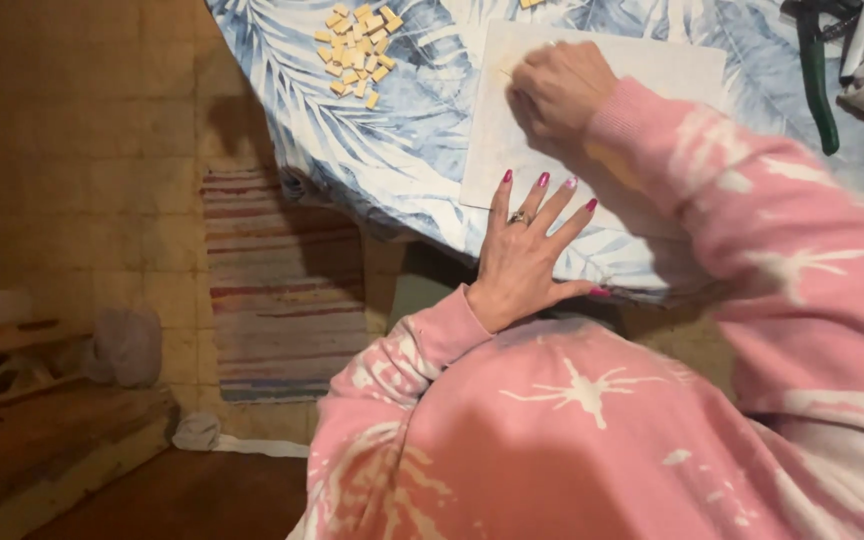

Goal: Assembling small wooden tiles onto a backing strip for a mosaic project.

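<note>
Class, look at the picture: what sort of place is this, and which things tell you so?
Probably a room in a home, used for craft work: a leaf-print tablecloth, a striped woven rug on the tiled floor, and small tan tiles beside a pale board.

Your sleeves (752, 230) are pink with white tie-dye bursts. Your left hand (524, 255) has magenta nails and a silver-looking ring. The cloth (402, 130) shows blue and grey palm leaves on white. The tile (652, 75) is off-white, faintly mottled. The small pieces (357, 50) are tan-yellow. The rug (272, 290) is striped red, blue and cream. The cutter (817, 80) handles look green, though they sit in shadow.
</note>
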